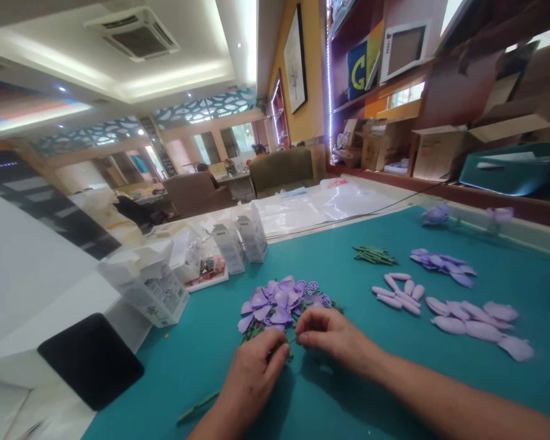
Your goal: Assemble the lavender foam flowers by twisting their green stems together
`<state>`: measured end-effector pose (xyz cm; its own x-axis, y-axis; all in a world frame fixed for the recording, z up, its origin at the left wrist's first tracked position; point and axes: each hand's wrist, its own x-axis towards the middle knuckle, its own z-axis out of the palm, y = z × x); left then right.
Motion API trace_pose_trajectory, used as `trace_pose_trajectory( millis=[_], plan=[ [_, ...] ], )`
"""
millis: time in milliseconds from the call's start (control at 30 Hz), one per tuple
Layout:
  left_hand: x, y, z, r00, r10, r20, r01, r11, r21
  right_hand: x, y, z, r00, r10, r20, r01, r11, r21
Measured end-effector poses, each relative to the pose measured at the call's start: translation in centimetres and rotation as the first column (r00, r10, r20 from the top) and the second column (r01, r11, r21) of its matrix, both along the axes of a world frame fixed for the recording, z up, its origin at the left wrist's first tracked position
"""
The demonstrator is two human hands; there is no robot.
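1. Left hand and right hand: fingers curled, tips pinched together on a thin green stem between them, low over the teal mat.
2. Purple petal pile: soft, rounded pieces, just beyond the fingertips.
3. Lilac petals: laid in rows, well to the right.
4. White cartons: upright, contents not visible.

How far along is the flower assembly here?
Looks done: two assembled purple flowers at the far edge of the teal mat. In hand: left hand and right hand pinch a thin green stem piece beside a heap of purple petal pieces. Left: rows of lilac petals and a pile of green stems, untouched.
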<state>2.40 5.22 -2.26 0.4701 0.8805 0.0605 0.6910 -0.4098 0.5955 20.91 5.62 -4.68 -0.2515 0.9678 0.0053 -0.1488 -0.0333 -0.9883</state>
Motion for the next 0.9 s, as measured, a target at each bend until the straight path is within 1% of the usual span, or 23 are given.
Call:
trace_pose_trajectory(
  millis=[167, 300, 500, 800, 900],
  plan=[
    [-0.06, -0.16, -0.11, 1.000, 0.005, 0.004, -0.005, 1.000, 0.007, -0.16, -0.05, -0.29, 1.000, 0.017, -0.018, -0.017, 1.000, 0.009],
    [-0.07, -0.25, -0.26, 1.000, -0.014, 0.012, 0.014, 1.000, 0.016, -0.21, -0.03, -0.58, 0.999, 0.037, -0.012, -0.037, 0.999, -0.008],
    [0.08, -0.34, -0.33, 0.999, -0.032, 0.032, 0.031, 0.999, 0.019, -0.27, -0.11, -0.54, 0.999, 0.047, -0.001, -0.047, 0.999, -0.027],
    [-0.13, -0.37, -0.70, 0.998, -0.026, 0.056, 0.023, 0.999, 0.042, -0.57, -0.60, -0.60, 0.997, 0.012, 0.070, -0.018, 0.996, 0.091],
    [-0.04, -0.42, -0.70, 0.999, -0.027, 0.046, 0.024, 0.998, 0.056, -0.61, -0.64, -0.71, 0.996, 0.006, 0.086, -0.015, 0.994, 0.106]
  ],
)
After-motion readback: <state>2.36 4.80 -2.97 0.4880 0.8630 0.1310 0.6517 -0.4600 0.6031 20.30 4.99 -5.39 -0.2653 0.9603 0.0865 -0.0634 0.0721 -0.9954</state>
